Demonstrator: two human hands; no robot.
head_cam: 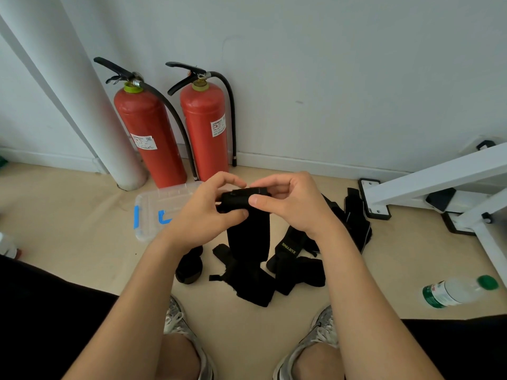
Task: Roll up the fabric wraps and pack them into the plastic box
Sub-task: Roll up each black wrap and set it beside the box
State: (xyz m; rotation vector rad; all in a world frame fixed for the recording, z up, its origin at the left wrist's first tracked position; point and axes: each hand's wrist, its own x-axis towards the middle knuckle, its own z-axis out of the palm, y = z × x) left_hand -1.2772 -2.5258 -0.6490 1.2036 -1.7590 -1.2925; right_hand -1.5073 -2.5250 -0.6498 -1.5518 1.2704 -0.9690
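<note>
my left grip [203, 212] is curled narrow round the rolled end of a black fabric wrap [248, 234], thumb beneath, fingers arched over; my right grip [290, 204] pinches the same roll from the other side, thumb pressed flat on its front; the roll sits tight and cylindrical between both palms, and its unrolled tail hangs straight down, a flat matte woven band; below, on the beige floor, the loose wraps [258, 283] lie in a crumpled black heap, one with yellow lettering, a rolled bundle [189, 267] just beside them; the plastic box [149, 207], clear with blue latches, lies on the floor behind my left grip, partly hidden; two red fire extinguishers [151, 138] stand at the wall.
</note>
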